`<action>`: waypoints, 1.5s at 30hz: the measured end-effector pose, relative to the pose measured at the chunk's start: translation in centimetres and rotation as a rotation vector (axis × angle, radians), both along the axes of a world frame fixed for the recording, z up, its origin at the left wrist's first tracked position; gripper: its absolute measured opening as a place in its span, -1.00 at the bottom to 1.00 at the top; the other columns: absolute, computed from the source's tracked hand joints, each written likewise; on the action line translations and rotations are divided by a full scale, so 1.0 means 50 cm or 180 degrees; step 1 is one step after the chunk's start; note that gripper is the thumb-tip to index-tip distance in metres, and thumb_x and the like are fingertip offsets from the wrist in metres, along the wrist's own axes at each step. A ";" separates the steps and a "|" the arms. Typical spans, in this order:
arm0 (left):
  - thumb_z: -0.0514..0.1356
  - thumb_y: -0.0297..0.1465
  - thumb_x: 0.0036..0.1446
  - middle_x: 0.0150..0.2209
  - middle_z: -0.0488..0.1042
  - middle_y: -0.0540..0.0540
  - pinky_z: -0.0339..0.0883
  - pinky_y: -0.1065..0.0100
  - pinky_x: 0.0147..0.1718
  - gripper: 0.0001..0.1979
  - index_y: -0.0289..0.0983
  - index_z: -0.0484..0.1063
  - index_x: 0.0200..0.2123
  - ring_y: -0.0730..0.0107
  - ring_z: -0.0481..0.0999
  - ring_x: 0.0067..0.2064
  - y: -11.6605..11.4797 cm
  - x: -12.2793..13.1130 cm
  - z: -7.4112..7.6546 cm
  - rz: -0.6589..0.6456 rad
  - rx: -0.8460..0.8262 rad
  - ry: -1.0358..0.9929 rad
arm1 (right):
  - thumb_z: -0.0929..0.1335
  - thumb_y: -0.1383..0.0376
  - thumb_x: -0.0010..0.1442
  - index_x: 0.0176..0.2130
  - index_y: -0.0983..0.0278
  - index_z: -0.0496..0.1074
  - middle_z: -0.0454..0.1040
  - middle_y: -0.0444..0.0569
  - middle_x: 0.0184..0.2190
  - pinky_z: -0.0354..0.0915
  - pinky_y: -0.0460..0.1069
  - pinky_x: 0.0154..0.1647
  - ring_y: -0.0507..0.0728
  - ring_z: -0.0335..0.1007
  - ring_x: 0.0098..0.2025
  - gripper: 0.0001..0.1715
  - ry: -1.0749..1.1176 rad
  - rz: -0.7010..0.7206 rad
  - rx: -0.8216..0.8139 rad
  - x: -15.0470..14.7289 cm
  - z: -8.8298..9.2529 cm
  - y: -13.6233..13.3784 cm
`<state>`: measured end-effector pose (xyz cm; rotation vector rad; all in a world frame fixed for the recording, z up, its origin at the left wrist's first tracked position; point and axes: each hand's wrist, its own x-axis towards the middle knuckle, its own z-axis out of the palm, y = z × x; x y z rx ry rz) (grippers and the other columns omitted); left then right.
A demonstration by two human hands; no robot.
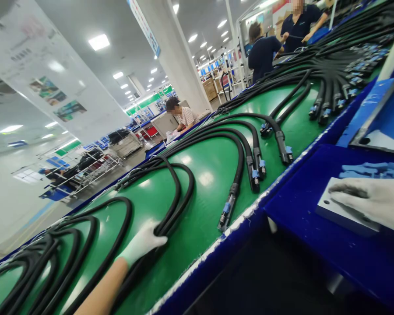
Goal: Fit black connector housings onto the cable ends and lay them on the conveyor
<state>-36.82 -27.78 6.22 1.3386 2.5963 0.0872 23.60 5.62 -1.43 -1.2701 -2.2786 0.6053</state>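
Observation:
My left hand (143, 242), in a white glove, is wrapped round a thick black cable (175, 203) that loops over the green conveyor belt (210, 162). My right hand (371, 199), also gloved in white, rests with fingers stretched out on a grey metal plate (336, 209) on the blue workbench (302, 201). Blue plastic parts (374, 169) lie just behind that hand. More black cables (246, 144) with blue-tipped connectors (226, 212) lie in rows along the belt.
Two persons in dark shirts (264, 52) stand at the belt's far end. Another person in a striped shirt (184, 116) sits beyond the belt. A white pillar (177, 52) rises behind. Wire carts (88, 166) stand on the aisle at the left.

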 end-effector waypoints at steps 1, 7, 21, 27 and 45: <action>0.28 -0.17 -0.02 0.03 0.58 -0.17 0.24 0.06 0.30 -0.41 -0.23 0.52 0.10 -0.08 0.50 0.17 0.046 0.022 -0.021 -0.0209 0.0108 0.0013 | 0.32 -0.12 0.20 -0.19 -0.10 0.66 0.61 0.04 0.05 0.40 0.24 0.03 0.35 0.55 0.06 -0.62 -0.0044 0.0058 -0.0185 -0.003 0.018 -0.011; 0.35 -0.30 -0.03 0.36 0.26 -0.27 0.17 0.14 0.34 -0.08 -0.28 0.15 0.41 -0.03 0.31 0.33 0.154 0.120 -0.083 -0.0989 0.0072 -0.0146 | 0.32 -0.05 0.29 -0.05 0.07 0.63 0.56 0.07 0.12 0.33 0.16 0.11 0.31 0.48 0.14 -0.57 -0.0197 -0.0123 -0.0268 -0.012 0.072 -0.060; 0.36 -0.22 -0.14 -0.41 0.46 -0.19 0.37 -0.04 -0.11 -0.73 -0.29 0.46 -0.44 -0.12 0.51 -0.24 0.185 0.199 -0.025 -0.0900 -0.0791 -0.0457 | 0.26 0.07 0.38 -0.03 0.15 0.59 0.58 0.00 0.06 0.37 0.13 -0.04 0.30 0.53 0.03 -0.60 -0.0461 -0.0130 -0.0107 -0.016 0.088 -0.070; 0.16 -0.07 0.21 -0.10 0.51 -0.15 0.44 0.17 -0.06 -0.54 -0.29 0.41 -0.01 0.09 0.52 -0.07 0.273 0.211 0.149 -0.1299 -0.0042 -0.2048 | 0.37 0.09 0.32 0.00 0.13 0.57 0.59 0.00 -0.04 0.38 0.10 0.06 0.23 0.52 0.00 -0.68 0.0368 0.0451 -0.0590 -0.068 0.143 -0.158; 0.24 -0.51 0.30 -0.04 0.57 -0.11 0.28 -0.01 0.23 -0.71 -0.15 0.49 0.05 0.13 0.51 0.08 0.340 0.647 0.017 -0.4977 0.2163 -0.0436 | 0.37 0.47 0.00 -0.29 0.28 0.44 0.41 -0.22 -0.44 0.14 -0.09 -0.45 0.01 0.28 -0.43 -0.80 0.1340 0.0362 -0.1769 -0.059 0.163 -0.392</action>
